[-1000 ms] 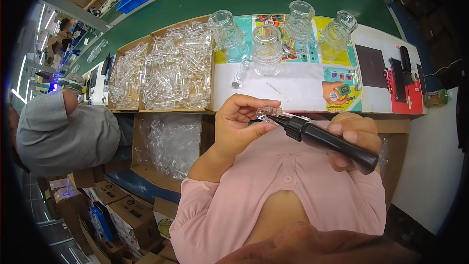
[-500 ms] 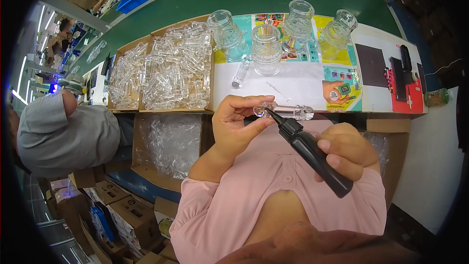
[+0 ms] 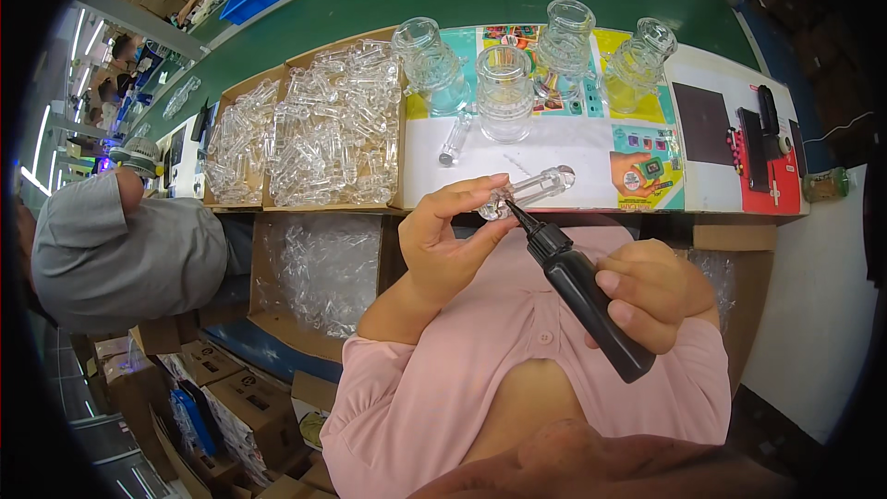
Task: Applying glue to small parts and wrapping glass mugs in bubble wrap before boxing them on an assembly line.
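Between the thumb and fingers of my left hand [image 3: 453,226] is a clear tube-shaped part [image 3: 540,187], pinched at its wider end, with its narrow end pointing right and away from me. My right hand [image 3: 642,291] is wrapped round a black squeeze bottle [image 3: 596,310]. Its thin tapered nozzle meets the wide end of the clear part at my left fingertips; whether it touches or goes inside, I cannot tell. A similar loose clear part [image 3: 454,140] lies on the white sheet just beyond my left hand.
Left on the bench, a divided cardboard box [image 3: 403,152] holds many clear parts. Several clear jar-like vessels, one a near vessel [image 3: 504,97], stand at the back. A black phone-like slab [image 3: 753,150] lies right. Below is a box of clear plastic [image 3: 319,282]. A grey-sleeved person [image 3: 139,249] sits left.
The clear part has tilted, its narrow end swinging up and away from me. The bottle has shifted slightly left and down at its base, its nozzle still at the part's wide end.
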Available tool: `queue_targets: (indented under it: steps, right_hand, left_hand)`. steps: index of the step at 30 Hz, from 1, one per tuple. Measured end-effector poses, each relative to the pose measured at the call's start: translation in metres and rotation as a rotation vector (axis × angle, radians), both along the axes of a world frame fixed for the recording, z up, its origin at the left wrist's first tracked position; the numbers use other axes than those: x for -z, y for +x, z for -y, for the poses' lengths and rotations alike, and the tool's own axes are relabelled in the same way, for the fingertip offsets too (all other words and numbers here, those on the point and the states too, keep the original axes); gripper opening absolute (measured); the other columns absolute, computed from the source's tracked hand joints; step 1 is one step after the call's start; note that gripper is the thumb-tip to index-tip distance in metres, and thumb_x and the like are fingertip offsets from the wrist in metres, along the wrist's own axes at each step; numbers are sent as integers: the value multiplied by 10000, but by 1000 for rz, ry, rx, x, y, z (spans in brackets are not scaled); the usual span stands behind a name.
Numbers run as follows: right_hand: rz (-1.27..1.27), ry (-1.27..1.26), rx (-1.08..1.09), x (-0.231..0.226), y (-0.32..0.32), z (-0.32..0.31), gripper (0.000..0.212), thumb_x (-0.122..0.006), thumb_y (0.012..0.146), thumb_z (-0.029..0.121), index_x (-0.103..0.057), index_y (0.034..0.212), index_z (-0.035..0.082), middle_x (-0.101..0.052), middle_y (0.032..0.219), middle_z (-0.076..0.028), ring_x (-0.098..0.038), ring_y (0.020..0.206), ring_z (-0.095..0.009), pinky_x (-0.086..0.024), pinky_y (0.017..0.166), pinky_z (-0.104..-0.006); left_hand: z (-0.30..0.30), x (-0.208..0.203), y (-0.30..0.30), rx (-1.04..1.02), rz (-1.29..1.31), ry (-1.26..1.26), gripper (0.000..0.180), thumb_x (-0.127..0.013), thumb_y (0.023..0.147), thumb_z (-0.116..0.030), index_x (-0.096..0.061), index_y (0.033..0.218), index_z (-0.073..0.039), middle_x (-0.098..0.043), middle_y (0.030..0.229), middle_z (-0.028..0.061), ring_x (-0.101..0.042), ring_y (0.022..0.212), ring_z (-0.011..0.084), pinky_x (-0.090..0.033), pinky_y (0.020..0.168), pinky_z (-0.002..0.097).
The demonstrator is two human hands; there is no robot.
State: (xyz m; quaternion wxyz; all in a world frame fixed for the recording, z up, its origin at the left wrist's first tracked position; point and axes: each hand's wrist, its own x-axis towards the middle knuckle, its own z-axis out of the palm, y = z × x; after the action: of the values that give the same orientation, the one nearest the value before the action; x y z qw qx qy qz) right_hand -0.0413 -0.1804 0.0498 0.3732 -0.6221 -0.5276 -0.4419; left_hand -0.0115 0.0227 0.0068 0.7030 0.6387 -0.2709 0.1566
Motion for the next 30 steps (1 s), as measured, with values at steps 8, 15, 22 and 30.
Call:
queue_targets:
  steps: [8,15,22,30]
  right_hand:
    - [-264,-115,2,-6,-9,14,477,-697,730,157,-416,1085,8,-502,1005,-197,-572,713,-266,-494,573,-323]
    - [-649,571,328,21,3,17,694,-505,847,410,-130,1329,81,-497,981,-136,-551,761,-215,-481,675,-314]
    - [-1078,1433,-542,74,37,80,336,-449,896,182,-445,1191,20,-579,987,-112,-577,773,-193,-494,719,-267]
    - [-1166,1401,-425,121,57,178,285,-508,831,12,-492,1114,-22,-582,1011,-138,-561,977,-246,-405,955,-381]
  left_hand:
    - [-2,3,0,-159,164,179,412,-737,611,61,-529,959,-17,-620,971,179,-622,887,244,-501,744,294]
    - [9,5,3,-79,87,159,401,-700,639,97,-495,967,-8,-587,1000,224,-582,962,277,-468,830,334]
    - [20,13,14,139,-290,-97,369,-672,672,100,-519,991,-3,-576,1029,141,-555,988,201,-455,851,298]
    - [39,31,26,441,-811,-383,382,-598,752,55,-453,1101,1,-526,1000,105,-532,936,172,-477,829,323]
